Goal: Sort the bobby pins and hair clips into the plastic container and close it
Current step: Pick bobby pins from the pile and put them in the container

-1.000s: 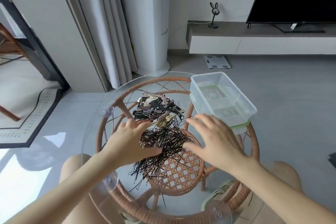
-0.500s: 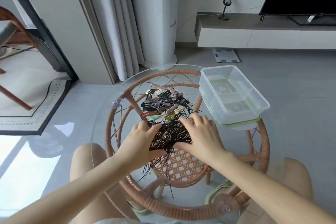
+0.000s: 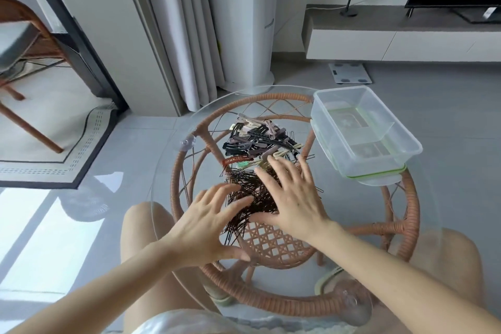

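We find left hand [image 3: 206, 221] and right hand [image 3: 294, 195], fingers spread wide, flat on bobby pins [image 3: 245, 184]; plastic container [image 3: 363, 130] at two o'clock.

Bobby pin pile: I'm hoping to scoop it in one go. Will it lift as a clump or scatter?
Probably partly as a clump: the bobby pin pile lies crisscrossed, so pins may snag together. Strays will likely drop, since loose pins stick out at its edges. On the smooth glass tabletop they should slide easily when swept.
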